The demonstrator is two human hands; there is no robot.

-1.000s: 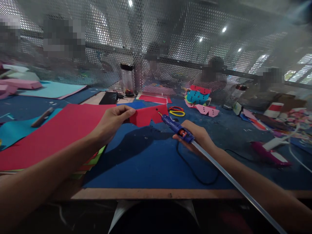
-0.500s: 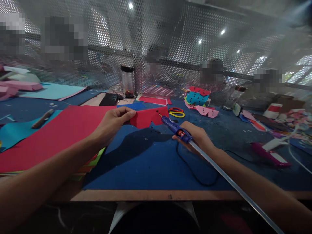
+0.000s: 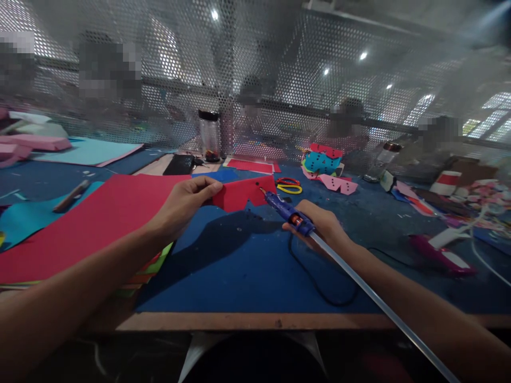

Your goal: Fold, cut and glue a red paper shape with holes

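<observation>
My left hand (image 3: pixel 187 202) pinches the left end of a small red foam cut-out (image 3: pixel 244 192) and holds it just above the blue mat (image 3: pixel 247 266). My right hand (image 3: pixel 323 226) grips a blue hot glue gun (image 3: pixel 288 211) with a long clear glue stick (image 3: pixel 379 303) trailing back along my forearm. The gun's nozzle touches the cut-out's right edge. Its black cord (image 3: pixel 319 282) loops on the mat below my wrist.
A large red foam sheet (image 3: pixel 91 223) lies on a coloured stack at left. Red and yellow scissors (image 3: pixel 289 184), teal and pink cut-outs (image 3: pixel 325 162), a jar (image 3: pixel 209 135), a black phone (image 3: pixel 179 164) and a pink glue gun (image 3: pixel 439 252) lie around. A perforated metal screen (image 3: pixel 279 80) stands behind; people sit beyond it.
Both hands, the cut-out and the glue gun keep almost the same place; the nozzle stays at the cut-out's right edge. The view has shifted slightly.
</observation>
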